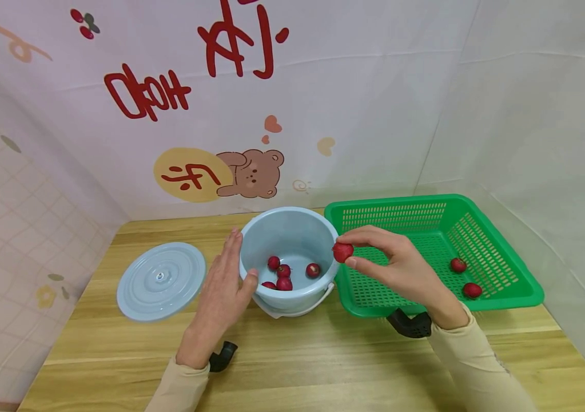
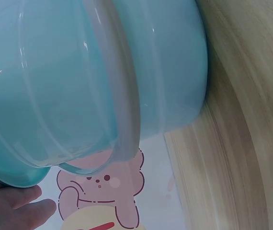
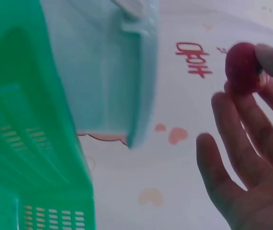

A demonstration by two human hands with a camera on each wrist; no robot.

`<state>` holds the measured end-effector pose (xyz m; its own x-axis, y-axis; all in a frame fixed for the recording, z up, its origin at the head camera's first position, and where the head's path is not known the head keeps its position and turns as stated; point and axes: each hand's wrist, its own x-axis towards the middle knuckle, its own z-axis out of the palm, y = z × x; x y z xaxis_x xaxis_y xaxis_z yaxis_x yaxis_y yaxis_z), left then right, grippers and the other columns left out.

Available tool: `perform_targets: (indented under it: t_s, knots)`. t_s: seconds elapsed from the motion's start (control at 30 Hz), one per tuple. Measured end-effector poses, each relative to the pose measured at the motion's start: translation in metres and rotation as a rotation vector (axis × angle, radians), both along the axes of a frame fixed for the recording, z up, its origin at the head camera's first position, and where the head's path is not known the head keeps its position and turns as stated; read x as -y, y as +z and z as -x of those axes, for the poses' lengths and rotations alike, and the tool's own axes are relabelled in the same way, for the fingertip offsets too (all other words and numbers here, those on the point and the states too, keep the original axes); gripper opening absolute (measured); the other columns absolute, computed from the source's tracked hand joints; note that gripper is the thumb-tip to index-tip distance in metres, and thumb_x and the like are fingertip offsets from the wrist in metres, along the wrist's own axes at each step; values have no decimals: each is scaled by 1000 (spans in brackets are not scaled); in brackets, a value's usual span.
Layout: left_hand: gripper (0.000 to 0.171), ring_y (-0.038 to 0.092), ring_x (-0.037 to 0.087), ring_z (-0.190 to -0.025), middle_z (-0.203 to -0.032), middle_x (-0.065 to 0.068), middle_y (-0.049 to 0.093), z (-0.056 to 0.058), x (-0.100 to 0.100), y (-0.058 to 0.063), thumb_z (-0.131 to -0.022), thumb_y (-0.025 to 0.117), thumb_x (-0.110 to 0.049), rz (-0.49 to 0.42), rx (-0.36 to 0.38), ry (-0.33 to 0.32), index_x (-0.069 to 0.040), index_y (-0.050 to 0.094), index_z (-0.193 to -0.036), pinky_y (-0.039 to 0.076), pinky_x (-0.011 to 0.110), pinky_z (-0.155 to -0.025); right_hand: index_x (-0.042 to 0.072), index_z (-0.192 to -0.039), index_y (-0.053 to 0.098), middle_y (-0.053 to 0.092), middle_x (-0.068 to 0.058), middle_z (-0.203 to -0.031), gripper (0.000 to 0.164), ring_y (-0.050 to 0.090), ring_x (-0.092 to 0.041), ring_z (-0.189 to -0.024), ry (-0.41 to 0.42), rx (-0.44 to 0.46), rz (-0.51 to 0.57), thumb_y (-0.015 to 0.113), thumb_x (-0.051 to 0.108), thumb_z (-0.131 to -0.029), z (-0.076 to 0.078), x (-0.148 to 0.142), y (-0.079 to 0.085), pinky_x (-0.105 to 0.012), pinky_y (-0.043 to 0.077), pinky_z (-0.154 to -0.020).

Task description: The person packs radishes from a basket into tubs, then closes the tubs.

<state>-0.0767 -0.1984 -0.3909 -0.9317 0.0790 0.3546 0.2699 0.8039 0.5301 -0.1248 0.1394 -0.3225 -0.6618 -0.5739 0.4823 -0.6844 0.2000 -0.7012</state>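
Fingers (image 1: pixel 365 233) of the right hand (image 1: pixel 409 264) clamped on a red radish (image 1: pixel 342 252), fingertips and thumb pinching it from opposite sides. Radish sits right at the fingertips, well clear of the palm. The right wrist view shows the lower fingers extended, apart from one another, off the fruit.

Position of held radish: head view sets it over the right edge of the light-blue bucket (image 1: pixel 284 229); right wrist view puts it higher than the rim, with a gap between.

Left hand (image 1: pixel 220 289): fingers straight and together, along the bucket's left side at the rim. Thumb apart from them, reaching to the near-left edge; cannot tell if the thumb tip presses. Left wrist view has fingertips by the rim, the pale handle (image 2: pixel 122 86) hanging across the bucket's outer wall.

In the bucket: loose radishes (image 1: pixel 284 284) on the bottom, one of them (image 1: pixel 313 270) apart toward the right; the nearest is partly hidden by the rim.

Right of the bucket, green basket (image 1: pixel 395 202), slotted walls. Two radishes (image 1: pixel 472 290) inside, toward its right side. Blue lid (image 1: pixel 160 280) lies flat on the wooden counter (image 1: pixel 318 355), left of the left hand. Behind: white wall sheet (image 1: pixel 374 114), printed bear (image 1: pixel 258 174), red characters.
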Motion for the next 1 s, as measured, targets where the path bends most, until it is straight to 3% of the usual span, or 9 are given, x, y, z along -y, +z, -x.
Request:
perform_targets:
  t_s: [0.13,0.37,0.57,0.8,1.0]
  knots:
    - [75,22,29,-157,-172,10,20,0,-1,0,-100,50,-33,-3,-3,1,-5,23,-164,25,64,-120,17,-129,72,70,5,-125,43,62,-15,-121,-41,-71,-18,78,2,-89,-1,15,-6,-26,53,-99]
    - [74,21,28,-157,-172,8,19,0,-1,-1,-100,49,-32,-2,-9,3,-5,23,-164,26,63,-120,16,-127,72,71,6,-123,40,65,-14,-115,-61,-139,-58,80,8,-89,-3,36,-16,-38,57,-93]
    - [75,20,28,-157,-173,8,17,0,-1,0,-100,49,-33,-3,-4,1,-5,21,-165,25,64,-120,13,-127,72,72,2,-122,40,67,-20,-109,-79,-217,-109,81,8,-88,-5,45,-24,-36,57,-82]
    - [75,20,28,-157,-173,8,17,0,-1,0,-101,50,-33,-1,6,3,-6,22,-165,24,63,-121,14,-125,74,72,2,-121,38,66,-20,-114,-101,-280,-178,82,17,-88,-5,53,-26,-44,55,-95]
    - [75,21,28,-157,-173,7,17,0,-1,1,-101,50,-33,-3,19,5,-6,21,-165,24,63,-121,13,-125,74,70,0,-129,33,60,-24,-128,-135,-250,-243,78,18,-93,-7,54,-28,-50,50,-105]
